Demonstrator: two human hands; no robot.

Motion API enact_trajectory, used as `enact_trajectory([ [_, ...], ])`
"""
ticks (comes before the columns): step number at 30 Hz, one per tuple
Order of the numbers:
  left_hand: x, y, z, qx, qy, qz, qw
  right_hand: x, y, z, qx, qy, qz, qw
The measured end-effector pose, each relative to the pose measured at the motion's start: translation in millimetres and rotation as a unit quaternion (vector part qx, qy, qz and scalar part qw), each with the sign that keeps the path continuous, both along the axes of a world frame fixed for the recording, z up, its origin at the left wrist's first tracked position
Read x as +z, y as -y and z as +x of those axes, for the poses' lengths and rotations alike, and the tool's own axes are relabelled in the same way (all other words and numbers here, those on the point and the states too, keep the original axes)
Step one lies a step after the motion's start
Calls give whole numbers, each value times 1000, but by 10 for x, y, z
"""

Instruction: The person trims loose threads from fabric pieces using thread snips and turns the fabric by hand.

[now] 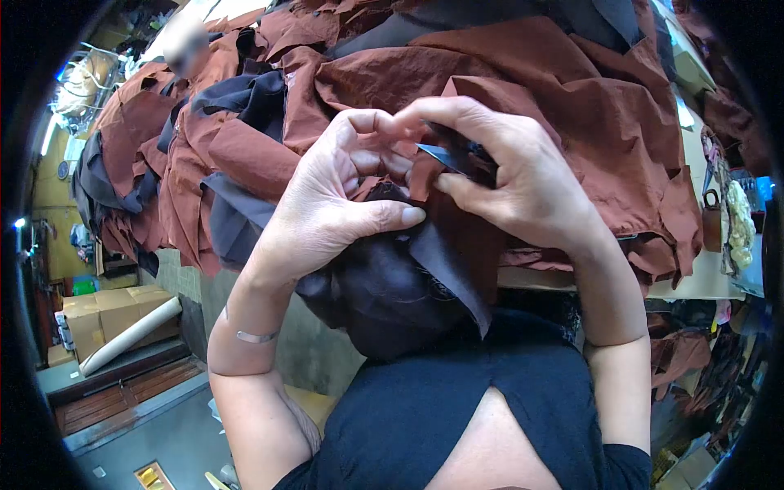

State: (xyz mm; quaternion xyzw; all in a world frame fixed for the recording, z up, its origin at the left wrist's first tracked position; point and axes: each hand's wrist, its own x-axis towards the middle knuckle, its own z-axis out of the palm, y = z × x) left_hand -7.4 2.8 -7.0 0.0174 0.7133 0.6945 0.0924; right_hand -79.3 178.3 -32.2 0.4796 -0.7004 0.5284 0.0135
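My left hand [327,204] pinches the gathered edge of a garment piece, with thumb and fingers closed on the cloth. Its dark lining [384,286] hangs below, towards my lap, and rust-brown cloth shows beside it. In my closed right hand [523,171] is a pair of thread snips [441,153], a pointed metal blade with dark handles partly hidden by the fingers. The blade points left, close to the held cloth. My right thumb lies against the brown fabric. Both hands are held close together in front of my chest.
A large heap of rust-brown and dark garments [531,69] covers the table ahead. Cardboard boxes [114,314] and a pale roll [131,336] stand at the lower left. Scissors and cloth scraps [739,224] hang on the right. A person's blurred head is at the upper left.
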Motion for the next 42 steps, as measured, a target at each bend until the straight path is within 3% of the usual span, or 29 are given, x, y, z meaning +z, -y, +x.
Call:
enact_trajectory([
  [1,-8,7,-2,-5,0,-3,1000,-7,21,11,-1,47,6,999],
  [6,57,18,21,-16,15,9,1000,43,-30,73,-66,43,-20,997],
  [7,59,18,23,-18,11,-35,999,78,-52,91,-81,48,-12,995],
  [9,29,-62,59,-15,-81,-34,996,179,-105,162,-86,113,5,990],
  [10,15,-94,72,-13,-128,-47,991,155,-111,177,-74,75,-8,994],
  [12,43,-186,115,0,-106,59,993,193,-49,324,-29,121,-21,992],
  [16,297,-104,154,-20,-125,-212,969,78,-51,457,-29,55,-14,998],
  [17,369,-68,132,-45,-129,-290,947,99,-101,461,-26,19,-1,999],
  [18,336,22,84,-55,-260,-410,872,125,-163,474,-28,-17,14,999],
  [19,373,114,40,-88,-301,-483,818,201,-221,519,-23,15,51,998],
  [20,352,174,34,-5,-240,-533,811,205,-268,510,-3,-10,36,999],
  [21,267,323,-58,3,-282,-553,784,228,-318,516,10,-9,21,1000],
  [22,297,419,-144,-25,-263,-530,806,255,-362,520,21,-10,6,1000],
  [26,1,804,-426,-73,-251,-544,797,280,-473,527,24,-59,-16,998],
  [29,-50,754,-513,-44,-206,-605,768,291,-511,512,31,-73,-17,997],
  [31,71,755,-556,14,-280,-633,721,333,-587,476,-3,-53,-43,998],
  [32,156,784,-572,51,-318,-642,696,353,-625,452,-18,-42,-58,997],
  [34,500,599,-441,197,-451,-690,530,513,-812,373,-62,-28,-69,995],
  [36,801,530,-221,226,-463,-647,563,693,-1053,345,-160,-22,-99,982],
  [37,861,576,-117,232,-467,-596,611,796,-1167,368,-240,-42,-99,965],
  [40,914,225,27,188,-489,-584,620,849,-1357,211,-321,103,-292,895],
  [41,841,178,-27,125,-499,-596,617,859,-1523,83,-380,39,-223,897],
  [42,802,33,-47,87,-478,-612,624,827,-1650,-28,-368,65,-219,901],
])
